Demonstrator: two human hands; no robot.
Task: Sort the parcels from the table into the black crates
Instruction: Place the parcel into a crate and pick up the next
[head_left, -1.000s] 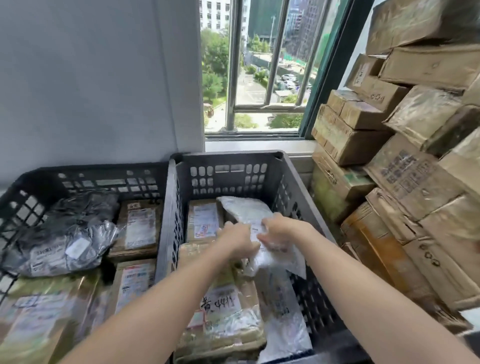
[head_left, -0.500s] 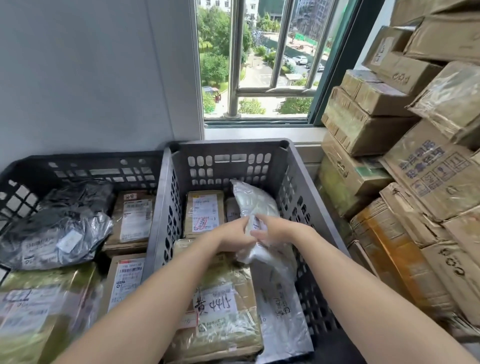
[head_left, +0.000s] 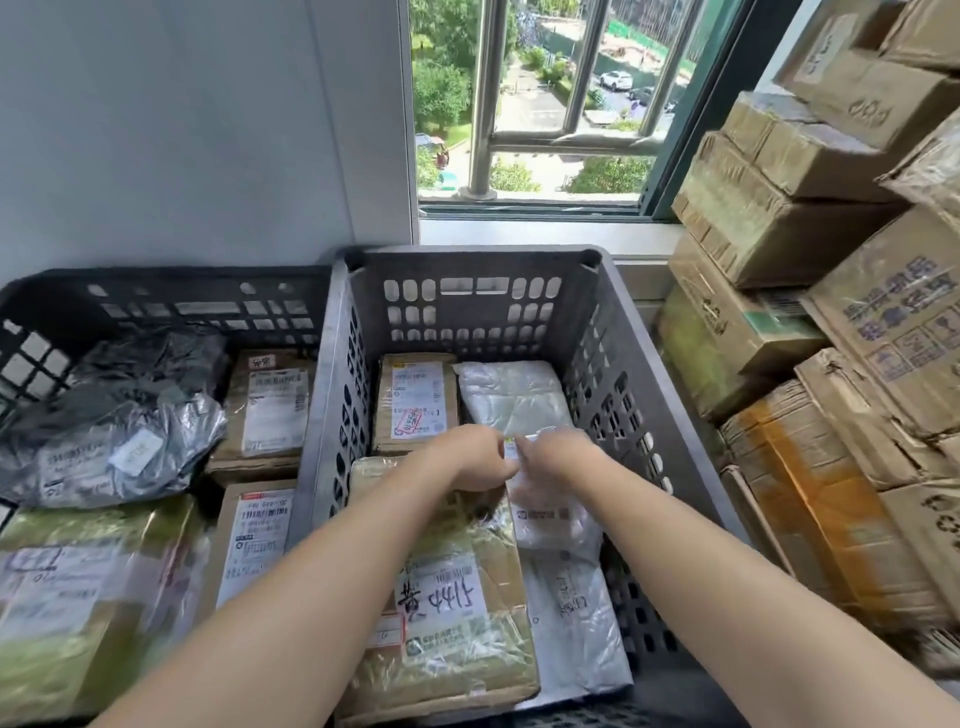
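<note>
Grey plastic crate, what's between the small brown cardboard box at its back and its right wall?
A white plastic bag parcel lies there, shown in the head view.

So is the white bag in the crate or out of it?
In. The white bag lies inside the grey crate, beside a brown box; the left hand and right hand hold it.

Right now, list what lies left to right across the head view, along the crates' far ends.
black mailer bag → brown labelled box → red-stamped box → white mailer bag → stacked cartons
</note>
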